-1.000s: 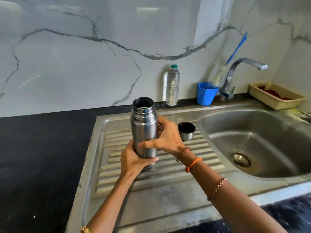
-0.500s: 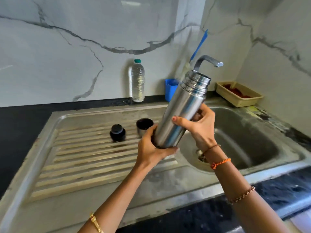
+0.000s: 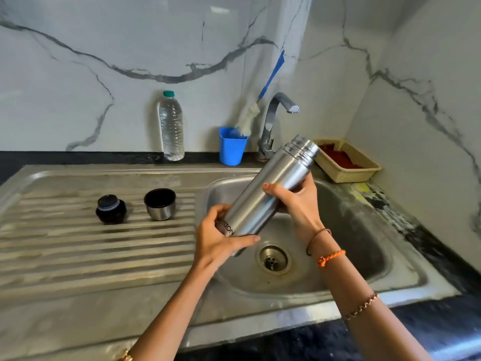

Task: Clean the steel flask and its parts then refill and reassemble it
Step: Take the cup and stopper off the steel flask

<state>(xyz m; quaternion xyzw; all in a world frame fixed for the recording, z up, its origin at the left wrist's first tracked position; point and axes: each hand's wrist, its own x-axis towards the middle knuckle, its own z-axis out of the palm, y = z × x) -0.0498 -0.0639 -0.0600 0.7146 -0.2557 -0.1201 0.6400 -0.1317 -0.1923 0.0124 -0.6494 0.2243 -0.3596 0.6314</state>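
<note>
With its stopper and cup lid already off on the drainboard, the left hand and right hand both gripped the steel flask tilted over the sink, so washing, refilling and reassembly seemingly remained.

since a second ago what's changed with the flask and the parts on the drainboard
The flask went from upright over the drainboard to tilted over the sink basin, open mouth up and right toward the tap. The left hand at its base and the right hand at its middle kept their grip. The stopper and cup lid look unmoved.
</note>
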